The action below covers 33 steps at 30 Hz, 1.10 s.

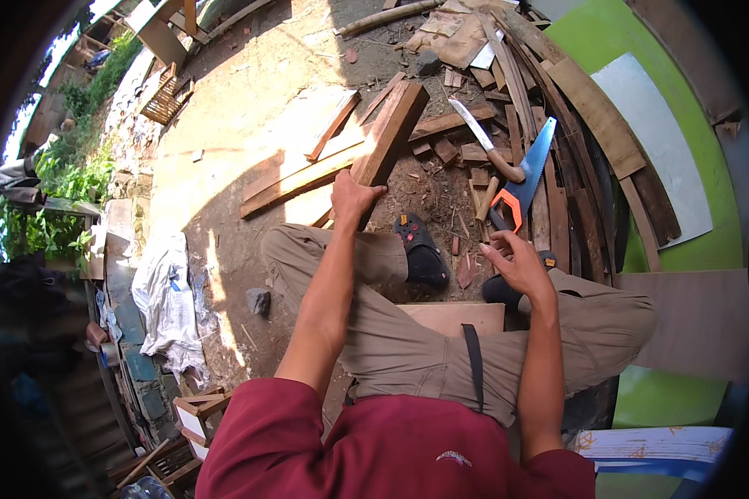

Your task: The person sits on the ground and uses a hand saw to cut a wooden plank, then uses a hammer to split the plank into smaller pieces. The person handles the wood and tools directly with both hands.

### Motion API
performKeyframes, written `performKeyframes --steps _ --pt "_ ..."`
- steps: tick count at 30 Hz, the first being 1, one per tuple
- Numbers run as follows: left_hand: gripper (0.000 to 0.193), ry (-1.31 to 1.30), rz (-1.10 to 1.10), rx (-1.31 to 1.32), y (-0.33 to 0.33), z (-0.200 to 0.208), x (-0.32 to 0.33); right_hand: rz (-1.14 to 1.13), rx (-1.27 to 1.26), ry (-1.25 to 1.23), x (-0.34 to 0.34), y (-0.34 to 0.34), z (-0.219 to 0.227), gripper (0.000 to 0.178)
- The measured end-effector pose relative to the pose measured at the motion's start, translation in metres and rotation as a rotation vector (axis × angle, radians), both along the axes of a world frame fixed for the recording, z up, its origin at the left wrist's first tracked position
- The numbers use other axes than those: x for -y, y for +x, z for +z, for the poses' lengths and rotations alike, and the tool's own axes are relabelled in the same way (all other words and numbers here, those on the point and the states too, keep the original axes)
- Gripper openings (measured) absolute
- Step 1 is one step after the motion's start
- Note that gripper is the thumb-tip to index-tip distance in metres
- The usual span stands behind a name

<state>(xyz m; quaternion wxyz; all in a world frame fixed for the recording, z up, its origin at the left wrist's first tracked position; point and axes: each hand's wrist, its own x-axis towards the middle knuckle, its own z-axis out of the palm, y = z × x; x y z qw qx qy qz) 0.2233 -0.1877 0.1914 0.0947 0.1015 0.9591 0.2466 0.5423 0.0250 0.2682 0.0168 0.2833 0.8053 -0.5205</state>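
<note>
My left hand [356, 200] is closed round the near end of a thick brown wooden beam [394, 125], which slants away to the upper right. Above my right knee hovers my right hand [520, 264], its fingers bent but apart, holding nothing. Just beyond its fingertips lies a handsaw [538, 160] with a blue blade and an orange and black handle. A machete [472, 125] with a wooden handle rests beside the saw, on the wood scraps.
Long planks [574, 158] and offcuts pile up at the right, beside green panels [682, 100]. More boards [300, 179] lie left of the beam. A stone [258, 301] and a white sack [168, 299] are at the left. My dark clog [423, 254] is between my hands.
</note>
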Motion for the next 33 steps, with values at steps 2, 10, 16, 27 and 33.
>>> performKeyframes --steps 2,10,16,27,33 --pt "0.074 -0.119 -0.103 -0.162 -0.014 -0.004 0.014 -0.013 0.045 0.02 -0.003 0.005 -0.007 0.052" --pt "0.081 -0.184 -0.075 -0.275 -0.028 -0.067 0.086 -0.038 0.086 0.108 -0.007 -0.001 -0.028 0.049" --pt "0.09 -0.163 -0.013 -0.171 -0.04 -0.073 0.122 0.084 0.165 0.101 0.009 -0.056 -0.015 0.051" --pt "0.061 0.256 -0.105 -0.043 -0.051 -0.104 0.098 0.192 -0.023 0.132 0.04 -0.109 0.016 0.044" --pt "0.04 0.583 -0.468 -0.194 -0.011 0.007 0.014 0.0 -0.155 0.18 0.033 -0.074 0.064 0.039"
